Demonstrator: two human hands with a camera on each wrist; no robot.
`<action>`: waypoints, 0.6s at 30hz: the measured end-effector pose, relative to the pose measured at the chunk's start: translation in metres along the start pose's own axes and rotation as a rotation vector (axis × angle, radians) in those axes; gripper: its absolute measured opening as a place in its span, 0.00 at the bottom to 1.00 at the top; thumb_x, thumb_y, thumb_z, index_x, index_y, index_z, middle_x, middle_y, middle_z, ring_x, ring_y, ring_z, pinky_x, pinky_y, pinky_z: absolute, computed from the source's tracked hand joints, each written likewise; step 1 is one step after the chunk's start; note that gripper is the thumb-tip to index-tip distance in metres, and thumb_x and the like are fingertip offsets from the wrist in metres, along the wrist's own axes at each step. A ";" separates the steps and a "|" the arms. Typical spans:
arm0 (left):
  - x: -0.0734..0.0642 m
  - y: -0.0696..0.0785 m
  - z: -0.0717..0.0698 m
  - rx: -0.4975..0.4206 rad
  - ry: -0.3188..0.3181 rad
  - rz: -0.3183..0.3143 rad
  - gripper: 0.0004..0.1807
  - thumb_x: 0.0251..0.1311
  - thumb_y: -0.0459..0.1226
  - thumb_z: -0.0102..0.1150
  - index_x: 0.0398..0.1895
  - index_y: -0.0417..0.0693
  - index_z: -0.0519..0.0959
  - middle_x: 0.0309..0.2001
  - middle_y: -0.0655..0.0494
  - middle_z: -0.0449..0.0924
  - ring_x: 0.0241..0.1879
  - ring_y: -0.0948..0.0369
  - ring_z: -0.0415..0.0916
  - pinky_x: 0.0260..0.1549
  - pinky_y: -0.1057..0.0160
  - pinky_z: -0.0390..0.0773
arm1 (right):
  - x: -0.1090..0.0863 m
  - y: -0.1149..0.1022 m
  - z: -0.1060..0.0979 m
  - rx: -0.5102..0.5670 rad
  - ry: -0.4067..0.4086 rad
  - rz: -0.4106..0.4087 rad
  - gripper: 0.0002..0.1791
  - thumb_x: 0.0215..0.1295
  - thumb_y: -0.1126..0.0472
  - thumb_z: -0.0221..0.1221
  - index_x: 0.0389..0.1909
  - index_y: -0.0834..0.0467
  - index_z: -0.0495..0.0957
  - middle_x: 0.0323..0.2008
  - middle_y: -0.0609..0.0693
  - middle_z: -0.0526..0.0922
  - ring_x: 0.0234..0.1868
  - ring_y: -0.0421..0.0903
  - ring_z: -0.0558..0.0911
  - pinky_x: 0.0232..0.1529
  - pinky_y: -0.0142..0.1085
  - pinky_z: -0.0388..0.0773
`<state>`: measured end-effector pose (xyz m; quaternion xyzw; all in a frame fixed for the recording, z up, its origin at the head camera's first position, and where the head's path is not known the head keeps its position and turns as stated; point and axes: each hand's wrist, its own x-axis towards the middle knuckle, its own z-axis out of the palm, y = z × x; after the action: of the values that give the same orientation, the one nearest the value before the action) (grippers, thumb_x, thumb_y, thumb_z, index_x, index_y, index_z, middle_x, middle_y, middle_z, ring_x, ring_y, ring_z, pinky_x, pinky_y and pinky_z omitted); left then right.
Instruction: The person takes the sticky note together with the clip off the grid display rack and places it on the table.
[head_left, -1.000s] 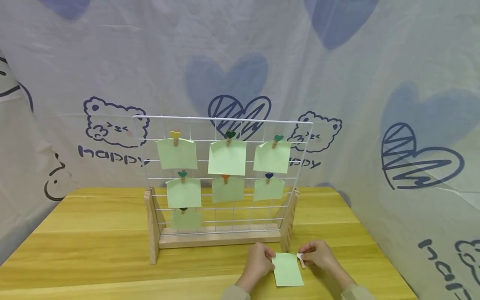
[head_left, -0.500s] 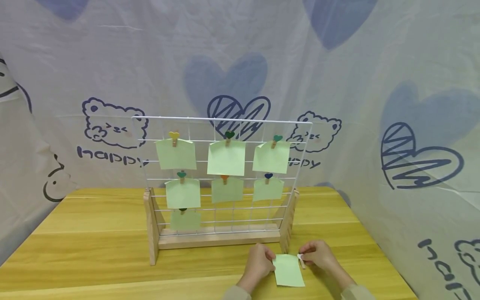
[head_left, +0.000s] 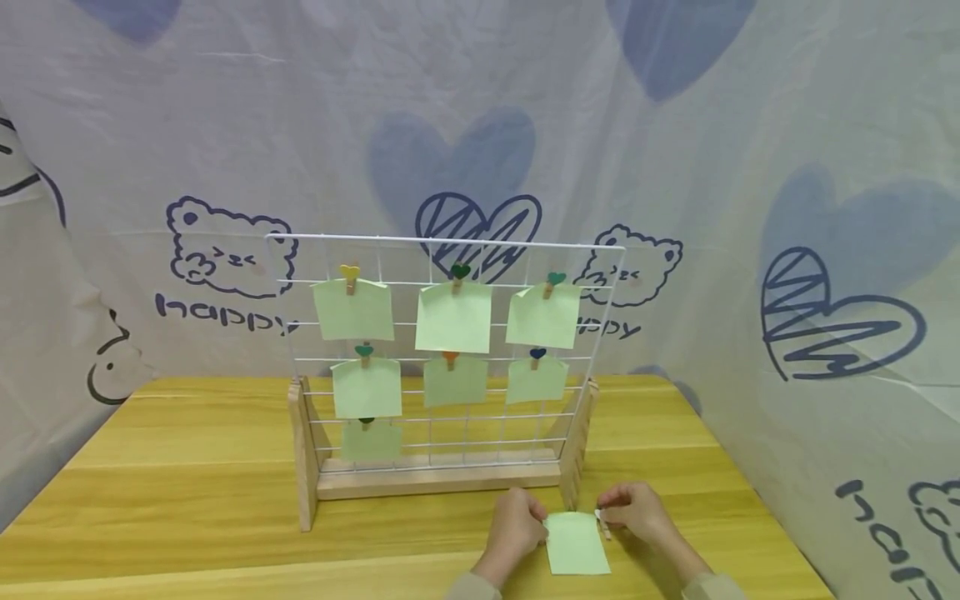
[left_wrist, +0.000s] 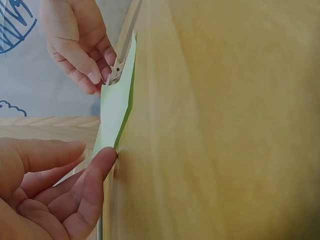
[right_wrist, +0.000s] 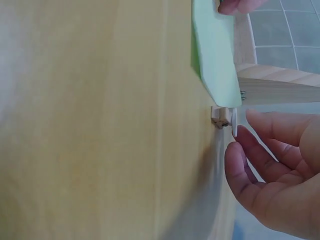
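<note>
A pale green sticky note (head_left: 576,546) is held by its left edge in my left hand (head_left: 516,529), in front of the rack. The left wrist view shows the note (left_wrist: 116,107) bent, with the fingertips of the left hand (left_wrist: 60,187) at its near end. Across from it, my right hand (head_left: 637,515) pinches a small wooden clothespin (head_left: 606,528) with a white heart, close beside the note's upper right corner. In the right wrist view, the heart of the clothespin (right_wrist: 222,117) is at the fingertips of the right hand (right_wrist: 280,170), right by the note's end.
A white wire grid rack (head_left: 465,433) on a wooden stand (head_left: 438,477) is behind the hands. Several green notes (head_left: 453,317) hang on it from heart-topped clothespins. The stand's right foot (head_left: 573,467) is just beyond the held note. A printed curtain (head_left: 480,125) surrounds the wooden table (head_left: 187,467).
The note has shifted slightly toward me and its top edge is lower. The clothespin has turned a little in the right hand. Both hands stay nearly in place.
</note>
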<state>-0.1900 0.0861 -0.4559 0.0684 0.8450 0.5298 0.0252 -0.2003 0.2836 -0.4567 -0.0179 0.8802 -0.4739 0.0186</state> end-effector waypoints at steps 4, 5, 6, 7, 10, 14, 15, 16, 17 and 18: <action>-0.001 -0.001 -0.003 -0.029 -0.006 -0.001 0.10 0.33 0.16 0.60 0.21 0.34 0.78 0.18 0.55 0.73 0.16 0.63 0.69 0.15 0.70 0.73 | 0.000 -0.005 0.002 -0.048 0.067 0.033 0.05 0.49 0.73 0.60 0.28 0.71 0.76 0.23 0.51 0.78 0.25 0.44 0.74 0.25 0.34 0.73; -0.001 -0.001 -0.003 -0.033 -0.001 0.001 0.10 0.33 0.16 0.60 0.21 0.34 0.78 0.18 0.55 0.73 0.17 0.63 0.69 0.15 0.70 0.73 | 0.000 -0.007 0.002 -0.061 0.085 0.039 0.04 0.49 0.73 0.60 0.28 0.70 0.77 0.23 0.50 0.78 0.25 0.44 0.74 0.26 0.34 0.72; -0.001 -0.002 -0.003 -0.036 0.005 0.001 0.10 0.33 0.17 0.61 0.21 0.35 0.79 0.18 0.55 0.72 0.17 0.63 0.69 0.15 0.70 0.73 | 0.000 -0.008 0.003 -0.066 0.098 0.051 0.04 0.49 0.72 0.60 0.28 0.69 0.77 0.23 0.49 0.77 0.25 0.44 0.74 0.26 0.34 0.72; 0.000 -0.003 -0.003 -0.033 0.014 0.007 0.10 0.33 0.18 0.61 0.21 0.36 0.79 0.18 0.56 0.72 0.17 0.63 0.69 0.16 0.70 0.72 | 0.000 -0.009 0.003 -0.068 0.107 0.055 0.04 0.50 0.72 0.60 0.28 0.69 0.77 0.23 0.49 0.77 0.26 0.44 0.74 0.26 0.34 0.73; 0.001 -0.005 -0.004 -0.030 0.037 0.025 0.09 0.34 0.20 0.63 0.19 0.39 0.79 0.18 0.58 0.72 0.18 0.64 0.68 0.17 0.70 0.71 | 0.000 -0.011 0.003 -0.074 0.122 0.058 0.04 0.51 0.70 0.60 0.28 0.68 0.77 0.24 0.49 0.78 0.27 0.43 0.74 0.27 0.34 0.73; 0.002 -0.007 -0.008 -0.066 0.046 0.075 0.07 0.37 0.21 0.61 0.18 0.39 0.79 0.17 0.59 0.73 0.18 0.66 0.68 0.17 0.70 0.71 | -0.001 -0.014 0.002 -0.051 0.122 0.048 0.05 0.52 0.70 0.60 0.29 0.68 0.77 0.26 0.50 0.79 0.29 0.44 0.75 0.29 0.35 0.73; 0.002 -0.008 -0.009 -0.077 0.046 0.092 0.06 0.37 0.22 0.61 0.18 0.39 0.79 0.17 0.58 0.73 0.18 0.66 0.68 0.17 0.71 0.71 | -0.002 -0.015 0.002 -0.041 0.121 0.040 0.05 0.52 0.70 0.60 0.30 0.69 0.77 0.27 0.50 0.79 0.29 0.44 0.75 0.29 0.34 0.73; 0.003 -0.008 -0.011 -0.088 0.045 0.110 0.06 0.37 0.22 0.61 0.18 0.38 0.79 0.17 0.58 0.73 0.18 0.66 0.69 0.17 0.71 0.72 | -0.002 -0.017 0.002 -0.027 0.117 0.034 0.06 0.52 0.70 0.59 0.31 0.69 0.77 0.28 0.51 0.79 0.30 0.45 0.76 0.30 0.34 0.73; 0.003 -0.008 -0.012 -0.097 0.043 0.129 0.05 0.38 0.22 0.61 0.19 0.37 0.78 0.18 0.58 0.74 0.18 0.65 0.69 0.18 0.71 0.72 | -0.003 -0.018 0.002 -0.014 0.116 0.025 0.07 0.53 0.70 0.59 0.32 0.70 0.77 0.28 0.52 0.80 0.31 0.45 0.76 0.31 0.34 0.74; 0.004 -0.008 -0.013 -0.100 0.041 0.147 0.05 0.38 0.22 0.61 0.19 0.37 0.78 0.18 0.57 0.74 0.19 0.65 0.69 0.19 0.70 0.72 | -0.003 -0.020 0.002 -0.001 0.115 0.018 0.07 0.53 0.70 0.59 0.32 0.70 0.77 0.29 0.53 0.80 0.31 0.45 0.76 0.31 0.34 0.74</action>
<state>-0.1958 0.0711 -0.4574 0.1178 0.8105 0.5731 -0.0278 -0.1971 0.2714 -0.4414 0.0174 0.8801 -0.4736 -0.0280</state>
